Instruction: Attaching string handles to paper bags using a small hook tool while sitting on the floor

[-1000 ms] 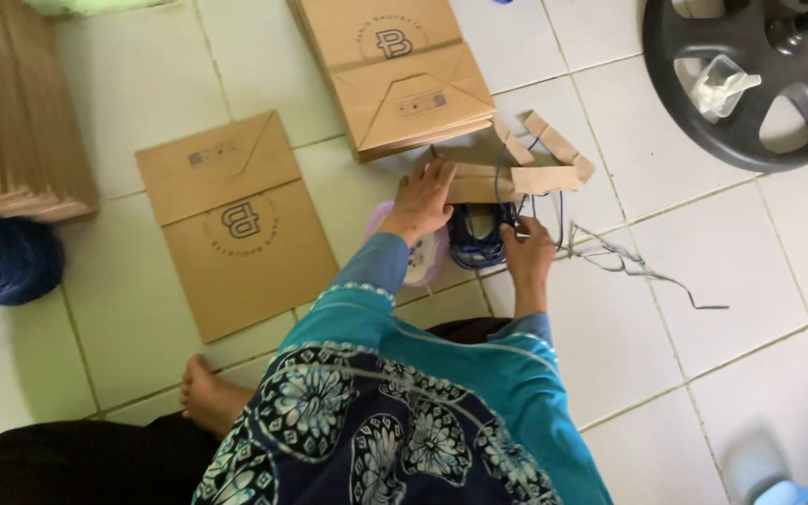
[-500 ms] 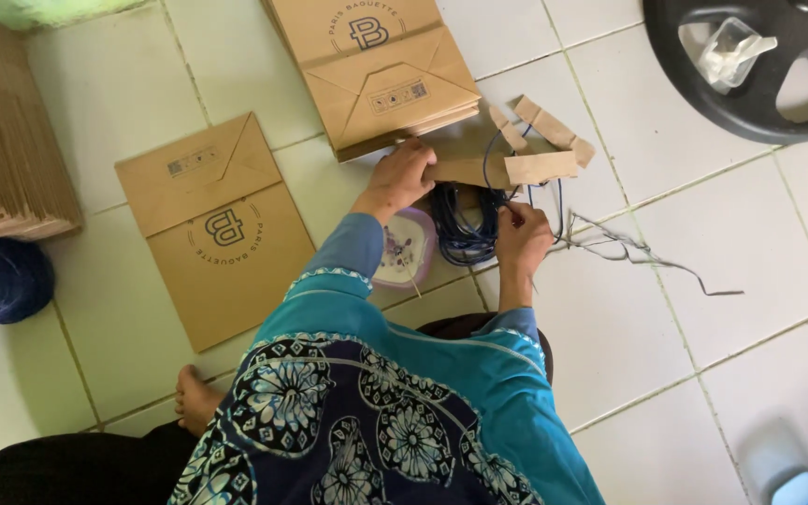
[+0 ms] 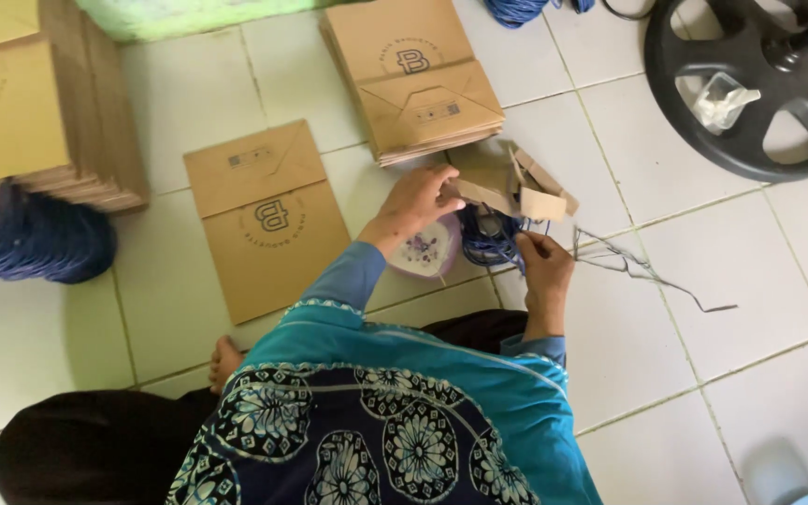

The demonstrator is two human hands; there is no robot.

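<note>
Bag in hand: a brown paper bag (image 3: 507,182), part folded, on the tile floor (image 3: 628,355) between both hands, just near of the far stack; its long axis runs left to right, open flaps toward the right.
Left hand (image 3: 420,201): fingers closed on the bag's left edge, pinching it.
Right hand (image 3: 544,262): fingers curled around thin blue cord at the bag's near edge; whether they also touch the bag, I cannot tell.
Cord bundle (image 3: 490,238): one dark blue tangle under the bag, between the hands.
Small bowl (image 3: 425,252): one, pale with a floral print, just near of the left hand.
Flat bag (image 3: 268,220): one, brown, rectangular, lying left of the hands, round dark logo facing up, small dark label on its fold.
Far stack (image 3: 413,75): one pile of like bags, same logo and label.
Left stack (image 3: 35,103): one taller pile at the far left.
Blue coil (image 3: 35,243): one, near of the left stack.
Loose strands (image 3: 647,276): grey, right of the right hand.
Black wheel (image 3: 750,84): one, far right, spoked.
</note>
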